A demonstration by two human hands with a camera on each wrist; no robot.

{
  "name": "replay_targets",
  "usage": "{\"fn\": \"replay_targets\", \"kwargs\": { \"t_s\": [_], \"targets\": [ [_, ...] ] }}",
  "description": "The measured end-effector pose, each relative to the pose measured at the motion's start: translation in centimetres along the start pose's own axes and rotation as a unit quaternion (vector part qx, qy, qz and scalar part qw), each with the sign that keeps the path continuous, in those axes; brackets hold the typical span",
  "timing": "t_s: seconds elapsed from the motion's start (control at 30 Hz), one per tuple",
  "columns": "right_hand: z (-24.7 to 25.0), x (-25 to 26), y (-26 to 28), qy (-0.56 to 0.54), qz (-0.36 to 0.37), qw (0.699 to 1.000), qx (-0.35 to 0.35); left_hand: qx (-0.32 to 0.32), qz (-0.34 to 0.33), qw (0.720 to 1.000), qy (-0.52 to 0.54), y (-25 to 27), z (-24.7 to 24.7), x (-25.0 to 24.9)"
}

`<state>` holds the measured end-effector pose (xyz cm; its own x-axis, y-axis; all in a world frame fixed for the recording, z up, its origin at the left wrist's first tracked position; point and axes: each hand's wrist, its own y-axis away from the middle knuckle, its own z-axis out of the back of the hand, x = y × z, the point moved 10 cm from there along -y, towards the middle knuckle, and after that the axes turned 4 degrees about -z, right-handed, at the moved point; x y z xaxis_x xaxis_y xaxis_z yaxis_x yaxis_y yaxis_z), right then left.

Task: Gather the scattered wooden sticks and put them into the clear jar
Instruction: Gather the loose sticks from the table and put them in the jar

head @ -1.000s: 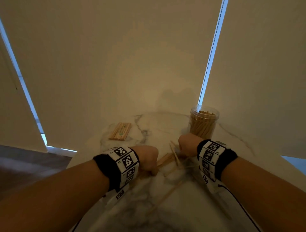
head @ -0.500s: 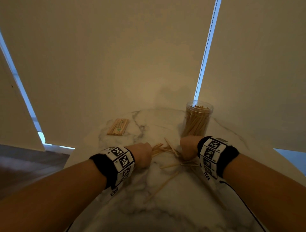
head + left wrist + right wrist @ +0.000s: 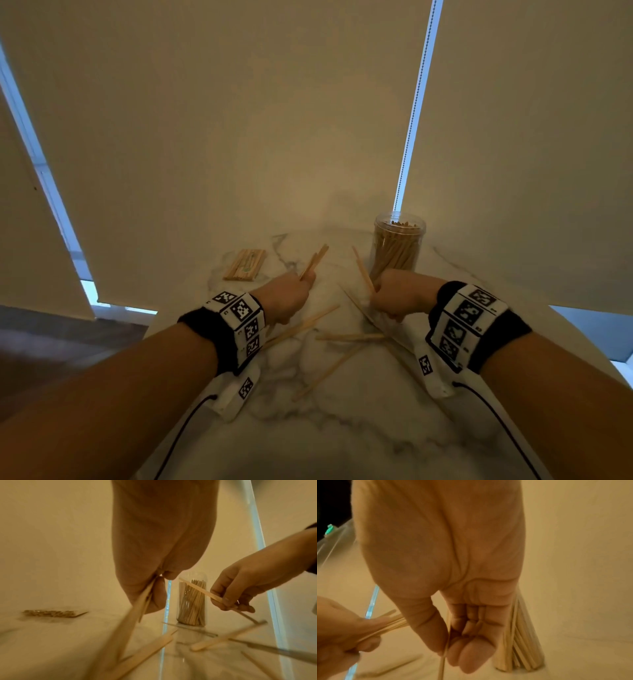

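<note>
Over table, L hand [image 3: 289, 297] grips sticks [image 3: 314, 261] pointing up-away; R hand [image 3: 397, 294] pinches one stick [image 3: 363, 272], likewise.

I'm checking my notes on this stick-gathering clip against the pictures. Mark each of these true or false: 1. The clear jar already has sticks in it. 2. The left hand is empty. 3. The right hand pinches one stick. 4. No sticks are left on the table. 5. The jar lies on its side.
1. True: the clear jar is packed with sticks.
2. False: the left hand grips a few sticks.
3. True: the right hand pinches a single stick between thumb and fingers.
4. False: several loose sticks lie on the marble table.
5. False: the jar stands upright beyond the right hand.
</note>
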<state>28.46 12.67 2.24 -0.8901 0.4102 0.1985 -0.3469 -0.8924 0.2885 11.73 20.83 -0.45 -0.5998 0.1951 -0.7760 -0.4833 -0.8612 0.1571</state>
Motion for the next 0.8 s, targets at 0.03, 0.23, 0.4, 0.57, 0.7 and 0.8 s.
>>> {"fn": "replay_targets", "kwargs": {
  "t_s": [0.03, 0.23, 0.4, 0.57, 0.7, 0.8],
  "targets": [
    [0.4, 0.3, 0.2, -0.027, 0.016, 0.999, -0.011, 0.001, -0.01, 0.999, 0.031, 0.1, -0.1, -0.6],
    [2.0, 4.8, 3.3, -0.141, 0.143, 0.976, -0.085, -0.019, -0.129, 0.984, 0.12, 0.7, -1.6, -5.5],
    [2.8, 4.9, 4.4, -0.134, 0.145, 0.972, -0.128, -0.046, -0.145, 0.982, 0.11, 1.3, -1.6, -6.2],
    [7.5, 1.9, 4.3, -0.248, 0.086, 0.928, -0.264, 0.021, -0.16, 0.983, 0.09, 1.6, -3.1, -6.0],
    [8.5, 3.3, 4.2, -0.186, 0.103, 0.943, -0.257, 0.123, -0.153, 0.965, 0.175, 2.9, -6.4, -6.8],
    [7.0, 4.5, 4.0, -0.177, 0.127, 0.956, -0.195, 0.129, -0.153, 0.962, 0.186, 3.3, -7.2, -7.2]
  ]
}}
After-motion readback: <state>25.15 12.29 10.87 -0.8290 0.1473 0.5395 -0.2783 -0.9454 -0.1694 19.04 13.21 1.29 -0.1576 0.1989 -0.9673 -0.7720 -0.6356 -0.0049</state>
